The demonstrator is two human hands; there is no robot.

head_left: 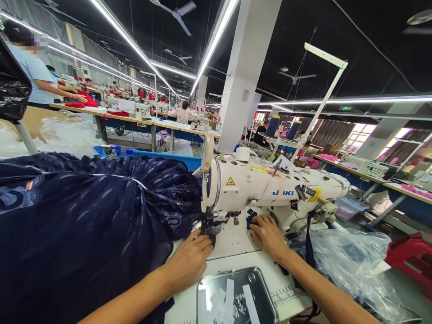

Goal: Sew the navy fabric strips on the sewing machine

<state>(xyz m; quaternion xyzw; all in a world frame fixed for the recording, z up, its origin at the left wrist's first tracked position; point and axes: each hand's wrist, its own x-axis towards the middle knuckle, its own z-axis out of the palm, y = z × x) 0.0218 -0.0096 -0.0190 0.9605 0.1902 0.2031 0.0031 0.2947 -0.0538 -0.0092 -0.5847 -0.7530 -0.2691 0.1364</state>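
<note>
"J IKI" (282,193), warning triangle (230,181) on sewing machine (259,183)

Fingers of the left hand (189,257) hide part of the dark material (211,241) beneath them, while the right hand (270,237) covers some of the small navy pieces (250,216) under its fingertips. Nearer than both sets of fingers, the bottom edge crops a metal tray (261,290), its white specks (239,307) too small to identify; left of the fingers, a navy fabric heap (84,243) runs out of frame
</note>
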